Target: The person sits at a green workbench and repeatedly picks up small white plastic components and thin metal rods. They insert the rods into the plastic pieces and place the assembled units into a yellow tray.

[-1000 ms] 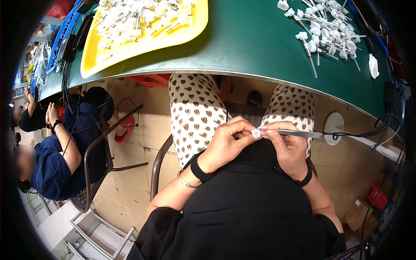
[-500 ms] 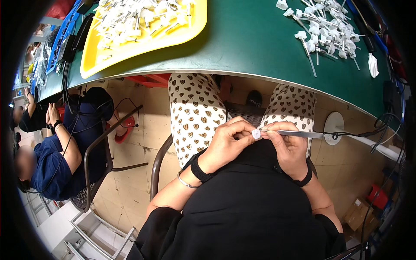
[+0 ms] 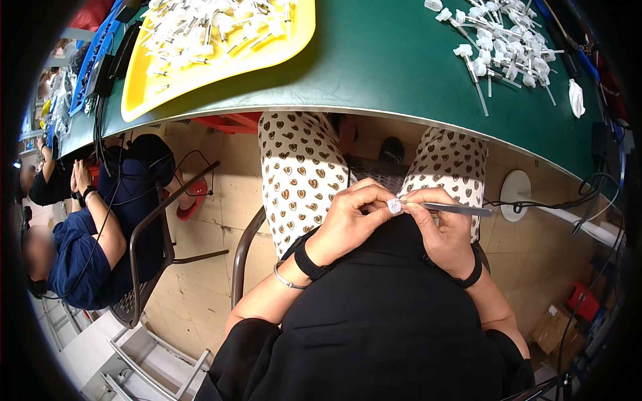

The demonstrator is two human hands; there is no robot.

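Observation:
Over my lap, my left hand (image 3: pixel 356 217) pinches a small white plastic part (image 3: pixel 394 206) with a round face between thumb and fingertips. My right hand (image 3: pixel 447 230) is closed around a pair of grey metal tweezers (image 3: pixel 463 210). Their broad end sticks out to the right, and their narrow end points at the white part. Whether the tips touch or enter the part is too small to tell. Both hands are close together, fingertips nearly meeting, just below the table edge.
Across the green table (image 3: pixel 381 60), a yellow tray (image 3: pixel 221 91) of white plastic-and-metal parts sits at left. A loose pile of similar white parts (image 3: pixel 498 50) lies at right. Cables (image 3: pixel 582 197) hang at the right edge. Another person (image 3: pixel 83 244) sits at left beside a chair (image 3: pixel 150 267).
The tweezers have turned slightly in my right hand, their broad end now a little lower and darker. My left hand keeps its pinch on the white part.

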